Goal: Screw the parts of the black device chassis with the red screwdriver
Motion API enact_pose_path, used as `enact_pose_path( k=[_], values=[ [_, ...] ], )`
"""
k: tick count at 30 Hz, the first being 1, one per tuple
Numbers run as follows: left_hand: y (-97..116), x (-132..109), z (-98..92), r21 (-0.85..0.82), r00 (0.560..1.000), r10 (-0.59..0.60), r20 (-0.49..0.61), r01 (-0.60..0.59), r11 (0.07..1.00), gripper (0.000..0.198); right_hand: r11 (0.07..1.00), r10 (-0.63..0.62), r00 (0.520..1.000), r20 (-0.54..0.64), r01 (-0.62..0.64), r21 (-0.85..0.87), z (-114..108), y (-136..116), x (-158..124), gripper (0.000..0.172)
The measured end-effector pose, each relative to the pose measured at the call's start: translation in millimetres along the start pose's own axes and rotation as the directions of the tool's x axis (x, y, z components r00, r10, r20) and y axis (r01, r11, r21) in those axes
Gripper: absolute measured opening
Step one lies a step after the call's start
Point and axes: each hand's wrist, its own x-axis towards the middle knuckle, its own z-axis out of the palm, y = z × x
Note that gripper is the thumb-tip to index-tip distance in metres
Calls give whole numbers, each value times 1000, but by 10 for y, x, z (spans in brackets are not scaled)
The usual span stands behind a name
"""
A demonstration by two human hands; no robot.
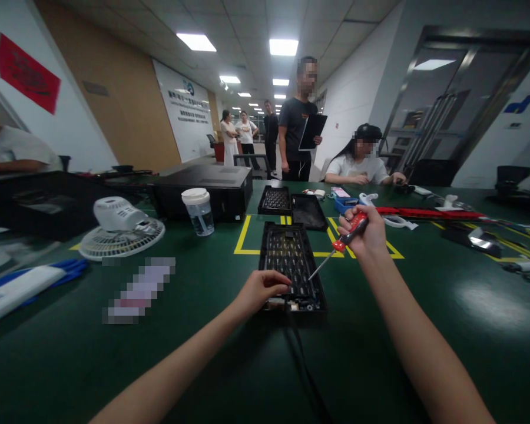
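Note:
My right hand is wrapped round the red and black handle of a screwdriver. The screwdriver slants down to the left, its tip at the inside of an opened black case. Rows of small dark parts fill that case, with wires and small components at its near end. My left hand reaches over the near left part of the case, thumb and fingers drawn together; anything between them is hidden. A black strap or cable runs from the case's near end toward me.
Behind the case lie a second black tray and a black lid. To the left are a lidded plastic cup, a white fan and a large black box. A blue container stands farther right. People are across the green table.

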Motion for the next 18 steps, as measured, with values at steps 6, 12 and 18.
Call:
enact_pose_path(
  k=[6, 12, 18],
  values=[
    [-8, -179, 105, -269, 993, -77, -88, 50, 962, 30, 997, -77, 987, 144, 72, 40, 195, -4, -197, 15],
    [32, -253, 167, -334, 989, -126, -76, 94, 938, 30, 992, -127, 966, 224, 122, 39, 338, 45, -362, 15],
    [8, -267, 173, -324, 990, -111, -90, 76, 943, 27, 991, -134, 954, 267, 126, 45, 369, 72, -416, 15]
  ],
)
